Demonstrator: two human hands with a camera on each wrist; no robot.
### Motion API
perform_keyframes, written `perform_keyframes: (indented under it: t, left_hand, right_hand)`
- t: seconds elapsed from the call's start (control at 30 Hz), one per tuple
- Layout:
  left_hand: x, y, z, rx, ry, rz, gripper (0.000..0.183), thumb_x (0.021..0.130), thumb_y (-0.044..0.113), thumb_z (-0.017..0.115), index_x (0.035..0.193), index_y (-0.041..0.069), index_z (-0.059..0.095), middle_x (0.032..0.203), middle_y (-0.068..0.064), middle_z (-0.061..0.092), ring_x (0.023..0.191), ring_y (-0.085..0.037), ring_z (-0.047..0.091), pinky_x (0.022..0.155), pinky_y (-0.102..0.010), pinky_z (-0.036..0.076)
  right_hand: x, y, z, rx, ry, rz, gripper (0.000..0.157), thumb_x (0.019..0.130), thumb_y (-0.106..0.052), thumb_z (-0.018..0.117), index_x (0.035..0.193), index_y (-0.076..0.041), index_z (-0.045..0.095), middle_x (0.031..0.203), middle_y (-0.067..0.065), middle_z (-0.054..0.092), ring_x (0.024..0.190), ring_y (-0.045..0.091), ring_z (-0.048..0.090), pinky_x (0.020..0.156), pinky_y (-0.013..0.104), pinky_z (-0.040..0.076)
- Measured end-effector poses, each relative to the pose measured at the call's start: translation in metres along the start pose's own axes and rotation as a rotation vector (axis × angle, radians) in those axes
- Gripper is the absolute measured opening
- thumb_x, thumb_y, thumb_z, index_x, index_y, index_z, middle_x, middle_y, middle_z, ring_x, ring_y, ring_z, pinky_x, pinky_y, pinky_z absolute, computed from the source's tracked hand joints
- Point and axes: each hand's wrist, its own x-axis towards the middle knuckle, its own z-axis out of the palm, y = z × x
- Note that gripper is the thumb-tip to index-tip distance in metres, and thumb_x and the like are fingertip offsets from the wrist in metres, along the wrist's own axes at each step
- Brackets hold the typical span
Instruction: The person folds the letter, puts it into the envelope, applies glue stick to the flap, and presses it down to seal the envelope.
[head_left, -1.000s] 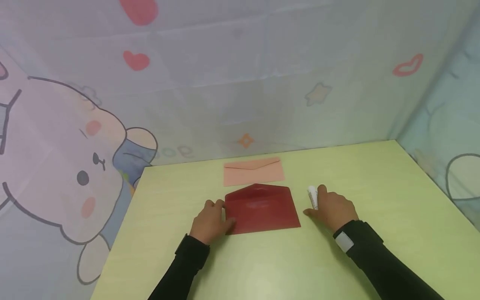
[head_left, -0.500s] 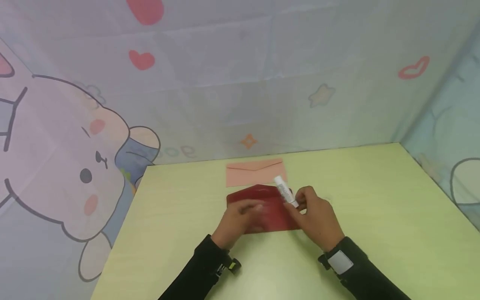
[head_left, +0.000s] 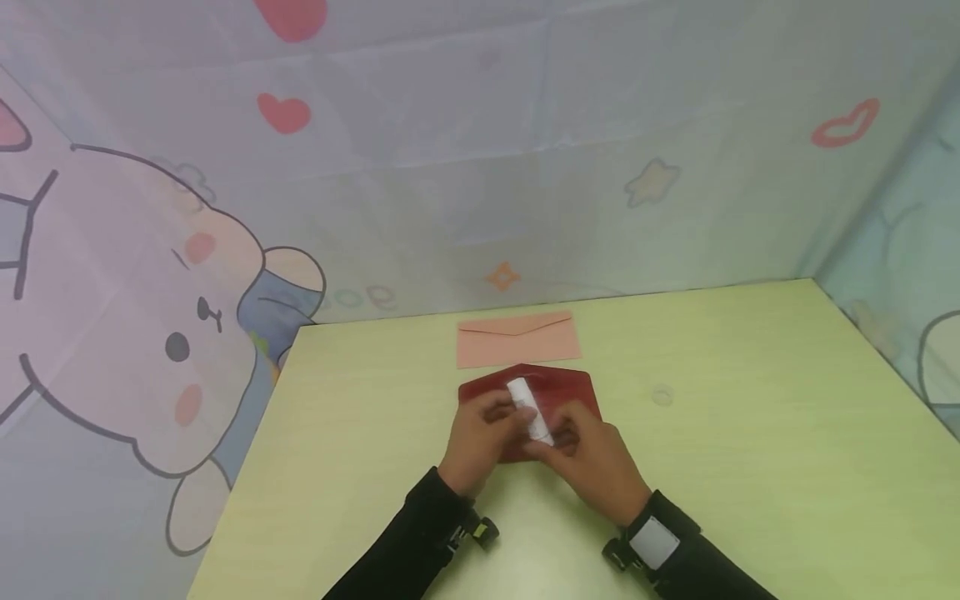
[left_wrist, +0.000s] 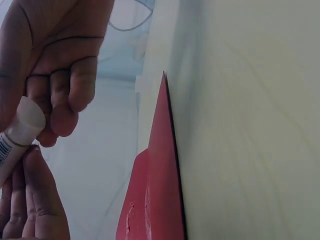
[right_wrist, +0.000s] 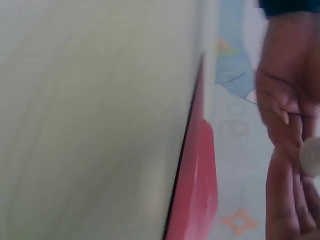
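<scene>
A white glue stick is held tilted above the red envelope, between both hands. My left hand grips its middle, thumb laid across the front. At the lower end, my right hand pinches it with thumb and curled fingers. The left wrist view shows the end of the glue stick and part of a printed barcode; the fingers hide the rest. Below the hands the red envelope lies on the table, its pointed flap facing away from me and slightly raised in the right wrist view.
Behind the red envelope lies a pink envelope with its flap folded down. A small, faint round thing is on the yellow table to the right. A printed cloth hangs along the table's back edge.
My right hand has picked the glue stick up from the table and brought it left over the red envelope. My left hand has left the envelope's edge and taken hold of the glue stick.
</scene>
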Motion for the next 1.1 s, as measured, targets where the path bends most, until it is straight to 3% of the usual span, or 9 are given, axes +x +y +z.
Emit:
perform_keyframes:
  t: [0.13,0.3,0.4,0.5,0.63,0.73,0.8,0.93,1.1]
  left_hand:
    - [0.001,-0.001,-0.005,0.016,-0.065,0.024,0.029,0.108,0.001,0.070,0.131,-0.016,0.069,0.098,0.010,0.079,0.094,-0.003,0.075,0.090,-0.024,0.066]
    - [0.000,0.000,-0.008,-0.004,-0.212,0.026,0.036,0.111,0.000,0.060,0.142,-0.019,0.062,0.105,0.014,0.078,0.099,-0.003,0.073,0.092,-0.025,0.065]
    - [-0.002,0.002,-0.008,-0.061,-0.318,0.006,0.040,0.113,0.001,0.056,0.145,-0.022,0.054,0.110,0.016,0.076,0.100,-0.003,0.072,0.087,-0.025,0.064]
    - [-0.004,0.004,-0.008,-0.101,-0.358,0.013,0.043,0.112,0.000,0.055,0.146,-0.025,0.048,0.111,0.017,0.076,0.100,-0.003,0.071,0.085,-0.025,0.063]
    - [-0.004,0.007,-0.007,-0.055,-0.241,0.069,0.037,0.109,0.002,0.063,0.136,-0.022,0.059,0.105,0.015,0.077,0.097,-0.004,0.072,0.084,-0.024,0.065]
    - [-0.002,0.006,-0.005,-0.009,-0.082,0.072,0.025,0.104,0.007,0.078,0.121,-0.008,0.070,0.099,0.011,0.078,0.095,-0.005,0.075,0.083,-0.025,0.066]
    - [-0.002,0.003,-0.003,0.025,0.007,0.063,0.021,0.099,0.011,0.086,0.111,0.003,0.071,0.098,0.008,0.078,0.093,-0.007,0.076,0.080,-0.025,0.066]
    - [-0.002,0.001,0.002,0.089,0.111,0.065,0.031,0.092,0.015,0.095,0.099,0.009,0.066,0.096,0.003,0.075,0.089,-0.011,0.075,0.075,-0.026,0.065]
    - [-0.004,0.002,0.004,0.162,0.172,0.078,0.034,0.090,0.021,0.097,0.097,0.007,0.067,0.092,-0.002,0.076,0.086,-0.013,0.074,0.072,-0.027,0.063]
  right_hand:
    - [0.004,0.011,-0.005,0.419,-0.177,0.043,0.032,0.107,-0.013,0.080,0.116,-0.004,0.051,0.109,0.008,0.082,0.102,0.014,0.085,0.091,0.038,0.071]
    - [0.006,0.032,-0.004,1.077,-0.495,0.048,0.023,0.117,0.002,0.051,0.133,-0.014,0.052,0.120,0.000,0.079,0.109,0.014,0.085,0.104,0.036,0.068]
    - [0.004,0.038,-0.001,1.319,-0.676,0.004,0.036,0.120,-0.001,0.043,0.149,-0.021,0.054,0.129,0.000,0.077,0.117,0.012,0.081,0.112,0.032,0.064]
    - [0.004,0.037,0.000,1.395,-0.757,-0.032,0.037,0.123,-0.008,0.042,0.155,-0.024,0.050,0.129,-0.001,0.078,0.119,0.010,0.080,0.116,0.032,0.062]
    - [0.006,0.029,-0.001,1.206,-0.612,-0.015,0.027,0.121,-0.006,0.043,0.139,-0.024,0.052,0.122,-0.003,0.082,0.113,0.011,0.083,0.110,0.034,0.065]
    - [0.007,0.019,-0.002,0.871,-0.405,0.010,0.022,0.114,-0.003,0.059,0.130,-0.014,0.050,0.120,0.001,0.081,0.109,0.010,0.082,0.101,0.032,0.067]
    - [0.007,0.012,0.000,0.606,-0.281,0.027,0.032,0.108,-0.008,0.076,0.127,-0.009,0.050,0.120,0.005,0.081,0.107,0.008,0.081,0.096,0.028,0.067]
    - [0.008,0.002,0.007,0.143,-0.068,0.039,0.047,0.094,-0.027,0.096,0.118,-0.008,0.060,0.109,0.006,0.080,0.098,0.006,0.075,0.087,0.023,0.063]
    - [0.008,-0.003,0.013,-0.073,0.066,0.051,0.042,0.088,-0.033,0.101,0.105,-0.016,0.066,0.092,-0.001,0.073,0.089,0.011,0.068,0.080,0.025,0.059]
